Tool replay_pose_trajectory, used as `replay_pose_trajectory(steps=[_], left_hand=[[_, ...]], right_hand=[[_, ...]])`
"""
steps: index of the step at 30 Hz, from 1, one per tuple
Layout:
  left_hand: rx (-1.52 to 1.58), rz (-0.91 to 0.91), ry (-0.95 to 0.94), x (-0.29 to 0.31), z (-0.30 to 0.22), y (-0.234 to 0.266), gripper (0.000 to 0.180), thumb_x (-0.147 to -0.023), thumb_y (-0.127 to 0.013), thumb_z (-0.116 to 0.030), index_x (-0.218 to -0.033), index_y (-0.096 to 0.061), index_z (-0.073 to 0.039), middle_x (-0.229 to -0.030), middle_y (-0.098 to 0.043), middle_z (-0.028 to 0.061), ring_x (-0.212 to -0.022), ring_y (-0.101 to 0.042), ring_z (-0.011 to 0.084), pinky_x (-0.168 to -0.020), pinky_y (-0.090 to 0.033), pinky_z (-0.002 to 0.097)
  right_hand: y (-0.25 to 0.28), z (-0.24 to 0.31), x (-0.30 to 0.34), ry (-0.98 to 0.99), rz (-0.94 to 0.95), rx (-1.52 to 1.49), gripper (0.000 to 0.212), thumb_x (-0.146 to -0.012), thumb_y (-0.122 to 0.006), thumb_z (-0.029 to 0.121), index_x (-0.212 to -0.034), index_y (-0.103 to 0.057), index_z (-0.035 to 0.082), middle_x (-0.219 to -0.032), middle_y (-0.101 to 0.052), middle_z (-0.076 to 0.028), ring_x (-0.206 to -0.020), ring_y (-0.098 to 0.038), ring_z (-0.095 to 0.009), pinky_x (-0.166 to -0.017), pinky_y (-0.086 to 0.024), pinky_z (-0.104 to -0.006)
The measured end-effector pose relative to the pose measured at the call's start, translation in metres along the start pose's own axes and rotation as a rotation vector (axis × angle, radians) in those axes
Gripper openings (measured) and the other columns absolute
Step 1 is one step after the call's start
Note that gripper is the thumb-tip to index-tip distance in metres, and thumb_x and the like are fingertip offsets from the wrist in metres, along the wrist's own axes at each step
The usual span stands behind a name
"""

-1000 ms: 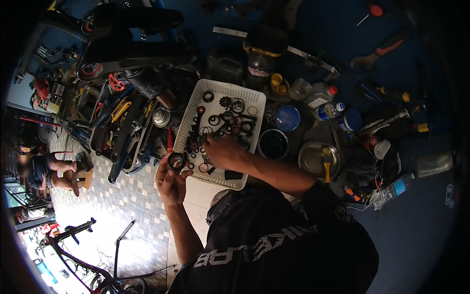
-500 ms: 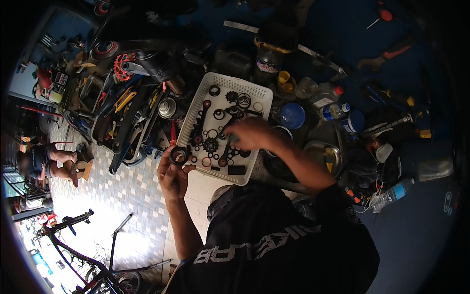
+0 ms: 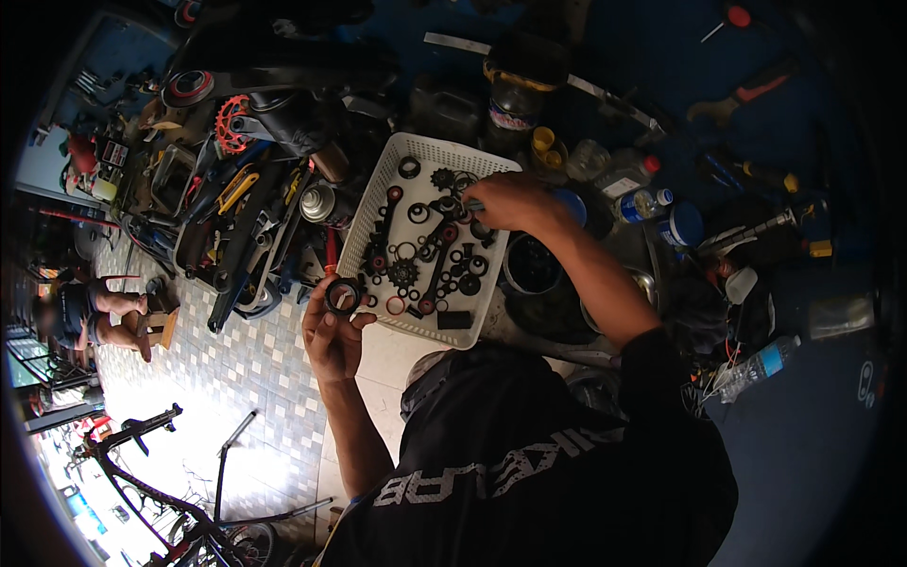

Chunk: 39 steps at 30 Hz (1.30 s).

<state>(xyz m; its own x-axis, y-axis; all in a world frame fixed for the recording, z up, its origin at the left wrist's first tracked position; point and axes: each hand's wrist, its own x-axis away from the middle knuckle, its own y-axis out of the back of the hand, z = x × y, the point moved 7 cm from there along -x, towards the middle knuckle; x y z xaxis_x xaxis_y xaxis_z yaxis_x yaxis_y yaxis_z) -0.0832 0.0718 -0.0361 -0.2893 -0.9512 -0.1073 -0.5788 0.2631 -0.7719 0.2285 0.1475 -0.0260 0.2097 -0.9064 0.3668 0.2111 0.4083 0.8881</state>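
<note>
A white perforated plastic tray (image 3: 377, 198) lies in front of me, filled with several small black rings, gears, bolts and two crank arms with red ends. My left hand (image 3: 333, 331) holds a black ring-shaped part (image 3: 342, 295) at the tray's near left corner. My right hand (image 3: 508, 201) is over the tray's far right part, fingers pinched on a small dark part that I cannot make out.
Left of the tray lie tools, a red chainring (image 3: 230, 119), a yellow-handled tool (image 3: 233, 189) and a metal can (image 3: 318, 200). Jars, bottles (image 3: 756, 364) and a dark bowl (image 3: 531, 265) crowd the right. A person sits at far left (image 3: 90, 312). A bicycle frame (image 3: 156, 482) stands lower left.
My right hand has moved from the tray's near middle up to its far right part. The left hand has kept hold of the black ring near the tray's corner.
</note>
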Motion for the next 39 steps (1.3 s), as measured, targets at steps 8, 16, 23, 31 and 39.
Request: replay_pose_trajectory(steps=[8, 16, 23, 31, 39], left_hand=[[0.016, -0.008, -0.006, 0.002, -0.004, 0.004, 0.058, -0.096, -0.060, -0.010, -0.146, -0.038, 0.008, -0.131, -0.059, 0.0221, -0.117, -0.065, 0.0382, -0.090, -0.064, 0.0478], [0.007, 0.017, 0.011, -0.004, 0.001, 0.002, 0.059, -0.096, -0.062, -0.012, -0.147, -0.037, 0.007, -0.132, -0.059, 0.0224, -0.117, -0.065, 0.0376, -0.090, -0.063, 0.0475], [-0.041, 0.005, 0.008, 0.002, -0.004, 0.007, 0.062, -0.097, -0.063, -0.016, -0.148, -0.036, 0.005, -0.133, -0.059, 0.0199, -0.118, -0.064, 0.0367, -0.089, -0.063, 0.0458], [-0.044, -0.027, 0.002, 0.008, -0.004, 0.025, 0.066, -0.095, -0.067, -0.018, -0.149, -0.037, 0.004, -0.135, -0.059, 0.0190, -0.120, -0.062, 0.0367, -0.089, -0.061, 0.0447], [-0.128, 0.016, 0.102, 0.002, 0.008, 0.021, 0.069, -0.098, -0.063, -0.022, -0.154, -0.030, 0.001, -0.142, -0.053, 0.0216, -0.122, -0.061, 0.0345, -0.091, -0.060, 0.0411]], right_hand=[[-0.009, 0.001, -0.002, 0.028, -0.042, 0.046, 0.033, -0.080, -0.069, 0.011, -0.113, -0.074, 0.010, -0.105, -0.075, -0.013, -0.100, -0.072, -0.030, -0.086, -0.057, -0.0443], [-0.044, 0.046, 0.018, 0.228, -0.053, 0.249, 0.007, -0.072, -0.070, 0.004, -0.077, -0.075, 0.004, -0.081, -0.074, -0.013, -0.084, -0.075, -0.030, -0.070, -0.059, -0.0422], [-0.067, 0.057, 0.011, 0.297, -0.199, 0.290, 0.010, -0.072, -0.072, 0.005, -0.081, -0.076, 0.005, -0.081, -0.075, -0.011, -0.081, -0.074, -0.027, -0.070, -0.059, -0.0416], [-0.024, 0.033, 0.006, 0.203, -0.319, 0.135, 0.003, -0.073, -0.071, 0.008, -0.073, -0.074, 0.006, -0.075, -0.073, -0.013, -0.074, -0.074, -0.030, -0.066, -0.058, -0.0431], [-0.019, 0.071, 0.010, 0.121, -0.372, -0.093, 0.014, -0.084, -0.065, 0.012, -0.094, -0.071, 0.005, -0.089, -0.074, -0.016, -0.087, -0.075, -0.032, -0.073, -0.059, -0.0460]])
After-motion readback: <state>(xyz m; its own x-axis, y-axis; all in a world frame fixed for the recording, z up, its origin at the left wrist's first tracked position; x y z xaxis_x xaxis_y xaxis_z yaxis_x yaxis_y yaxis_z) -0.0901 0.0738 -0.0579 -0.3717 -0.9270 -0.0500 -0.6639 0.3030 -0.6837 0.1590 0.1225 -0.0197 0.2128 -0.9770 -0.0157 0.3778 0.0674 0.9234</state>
